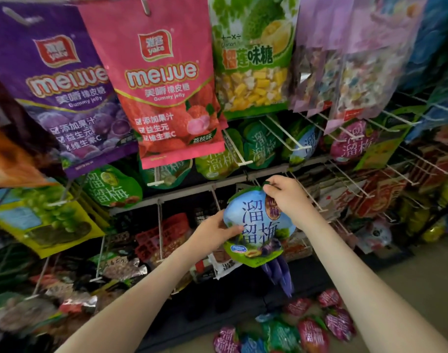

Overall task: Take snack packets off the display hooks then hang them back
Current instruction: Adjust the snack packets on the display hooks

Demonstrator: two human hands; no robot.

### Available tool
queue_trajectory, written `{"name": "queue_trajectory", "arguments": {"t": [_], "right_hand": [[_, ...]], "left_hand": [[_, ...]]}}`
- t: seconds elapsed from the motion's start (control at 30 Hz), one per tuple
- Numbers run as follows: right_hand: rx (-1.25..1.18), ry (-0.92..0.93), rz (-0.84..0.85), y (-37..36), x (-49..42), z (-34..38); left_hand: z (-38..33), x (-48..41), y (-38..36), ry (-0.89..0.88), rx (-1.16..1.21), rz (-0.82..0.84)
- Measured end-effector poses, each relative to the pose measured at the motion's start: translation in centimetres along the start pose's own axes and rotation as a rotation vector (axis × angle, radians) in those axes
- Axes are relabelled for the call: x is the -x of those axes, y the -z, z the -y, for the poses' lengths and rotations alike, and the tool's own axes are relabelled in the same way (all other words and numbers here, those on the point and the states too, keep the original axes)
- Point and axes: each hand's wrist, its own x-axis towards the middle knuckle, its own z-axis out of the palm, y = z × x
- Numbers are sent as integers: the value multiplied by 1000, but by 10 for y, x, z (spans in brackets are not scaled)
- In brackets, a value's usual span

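Both bare forearms reached up and forward from the lower edge of the view, converging toward the middle. The left hand (pixel 212 231) was curled, thumb laid across the front of what it gripped. The right hand (pixel 286 193) sat higher, wrist bent, its fingertips (pixel 270 187) pinched together, apparently thumb against forefinger, though blur hid the exact contact.

Bright, even shop light falls on my arms; the edges bend and smear, glare on the silver foil bags (pixel 121 270).
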Motion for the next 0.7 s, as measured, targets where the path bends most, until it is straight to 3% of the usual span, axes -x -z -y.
{"name": "queue_trajectory", "arguments": {"t": [0.2, 0.4, 0.57, 0.7], "right_hand": [[12, -31, 39, -9, -3, -29], [-82, -162, -10, -28, 0, -109], [-232, -352, -106, -47, 37, -223], [-284, -530, -217, -64, 80, -330]], "left_hand": [[22, -7, -6, 43, -63, 67], [61, -32, -38, 58, -207, 159], [123, -61, -107, 80, -304, 247], [190, -73, -193, 150, -412, 447]]}}
